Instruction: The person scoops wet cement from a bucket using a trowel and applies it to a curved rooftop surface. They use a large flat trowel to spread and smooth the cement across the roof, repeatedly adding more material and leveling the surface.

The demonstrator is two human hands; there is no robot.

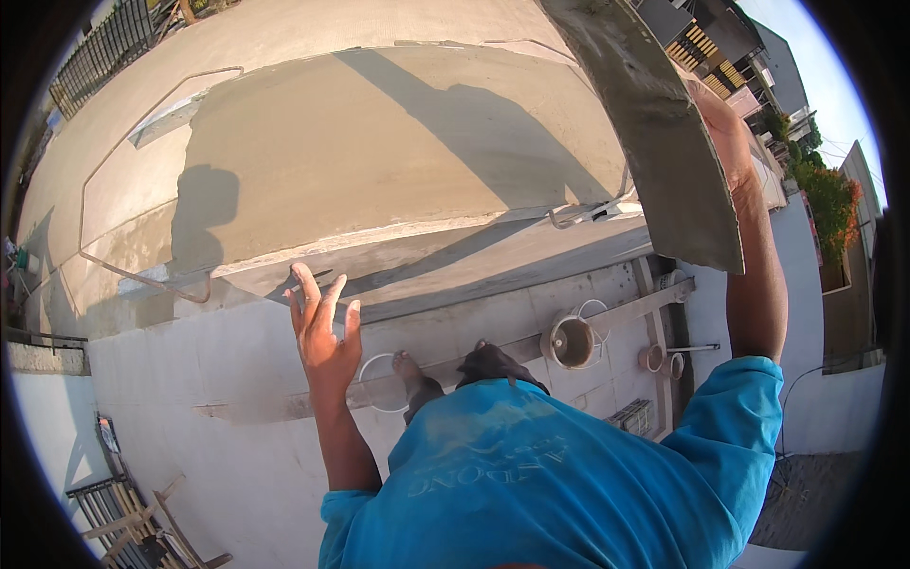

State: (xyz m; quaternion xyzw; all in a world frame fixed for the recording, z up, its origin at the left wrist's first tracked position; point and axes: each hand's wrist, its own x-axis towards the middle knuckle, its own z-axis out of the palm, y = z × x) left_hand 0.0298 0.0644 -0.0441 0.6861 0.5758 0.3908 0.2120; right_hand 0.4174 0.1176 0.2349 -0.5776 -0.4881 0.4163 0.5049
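Observation:
My left hand (327, 346) is raised with fingers apart, its tips near the lower edge of the plastered wall (408, 142); it holds nothing. My right hand (725, 128) is up at the right, partly hidden behind a long flat board (654, 133) smeared with grey cement. That hand grips the board, though its fingers are mostly covered. Across the wall's middle spreads a darker, smooth patch of plaster with shadows on it. Bent metal rods (83, 213) lie against the wall at the left, and another bent rod (592, 216) sits at its right edge.
Below, my bare feet (406, 364) are on a narrow plank (445, 370). A bucket (573, 341) with cement residue stands at its right, near two smaller pots (652, 357). Wooden pieces (133, 522) lie far below left. Houses and a shrub (827, 209) show at the right.

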